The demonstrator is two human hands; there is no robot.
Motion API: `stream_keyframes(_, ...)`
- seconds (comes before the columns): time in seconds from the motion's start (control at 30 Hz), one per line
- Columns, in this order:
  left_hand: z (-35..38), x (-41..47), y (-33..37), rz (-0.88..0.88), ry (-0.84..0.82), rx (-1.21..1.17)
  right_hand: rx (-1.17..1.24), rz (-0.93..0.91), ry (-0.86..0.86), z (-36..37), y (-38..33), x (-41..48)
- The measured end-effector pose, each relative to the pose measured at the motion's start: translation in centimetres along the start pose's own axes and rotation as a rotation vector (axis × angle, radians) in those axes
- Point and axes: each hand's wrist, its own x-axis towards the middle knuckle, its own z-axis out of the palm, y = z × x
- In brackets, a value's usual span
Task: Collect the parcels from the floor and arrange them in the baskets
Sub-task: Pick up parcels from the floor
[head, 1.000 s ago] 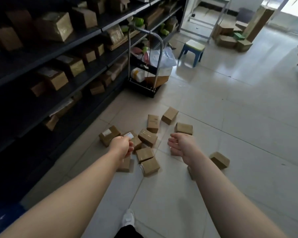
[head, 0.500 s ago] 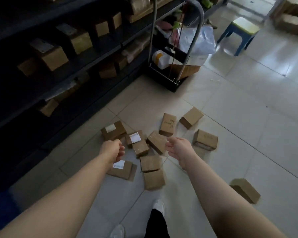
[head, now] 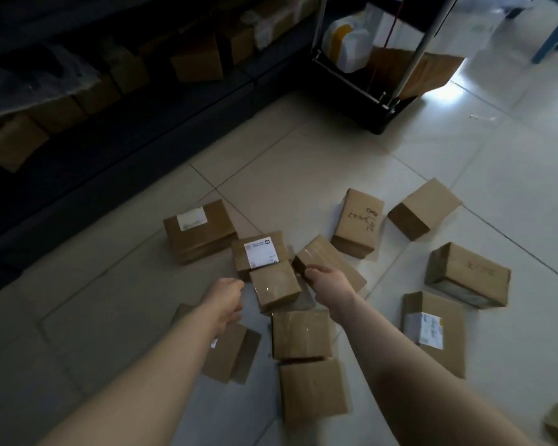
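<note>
Your left hand point(head: 226, 297) hangs loosely curled and empty just left of the small taped brown cardboard parcel point(head: 275, 286) at the middle of the pile on the pale tiled floor point(head: 303, 156). Your right hand point(head: 326, 280) is open, its fingertips point(head: 310, 272) at the edge of the tilted brown box point(head: 327, 257) beside it, gripping nothing yet. These parcels overlap, so lifting one could tip its neighbour, the white-labelled box point(head: 259, 252). A one-handed pinch on glossy tape may slip. The black wheeled cart point(head: 361, 94) stands well apart; carrying several at once risks drops.
</note>
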Motion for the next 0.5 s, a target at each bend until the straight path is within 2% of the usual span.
stream_keyframes(0.17,2.2,8.8,-3.8,-0.042,-0.030,-0.026,-0.092,-0.054,-0.144,3.0,3.5,8.5)
stream_keyframes(0.3,3.5,12.8,-5.1,-0.031,-0.085,-0.059,-0.131,-0.177,-0.238,4.1,4.7,12.2)
stream_keyframes(0.4,4.1,13.7,-4.2,0.061,-0.071,-0.074,-0.219,-0.223,-0.178,4.4,5.3,13.9)
stream_keyframes(0.5,4.7,12.8,-3.2,0.181,-0.070,-0.031,-0.166,-0.160,-0.144,3.9,6.4,14.4)
